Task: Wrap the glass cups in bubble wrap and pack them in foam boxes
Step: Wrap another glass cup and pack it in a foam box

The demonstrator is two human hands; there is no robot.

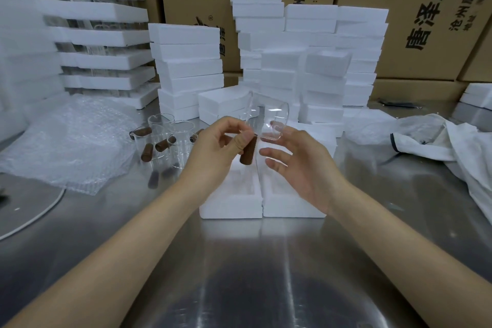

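Observation:
My left hand [221,146] pinches a clear glass cup [270,125] by its brown wooden handle [249,150], holding it tilted above the table. My right hand [300,165] is spread beside the cup, with a fingertip touching its glass body. Below both hands two open foam boxes [234,202] lie side by side on the steel table. A group of several more glass cups with brown handles [165,141] stands to the left. A crumpled sheet of bubble wrap [66,146] lies further left.
Stacks of white foam boxes [311,56] rise behind the work spot, with foam trays of glassware [101,34] at the back left and cardboard cartons [415,8] behind. A white cloth [458,146] lies at the right. A steel table [253,274] stretches in front.

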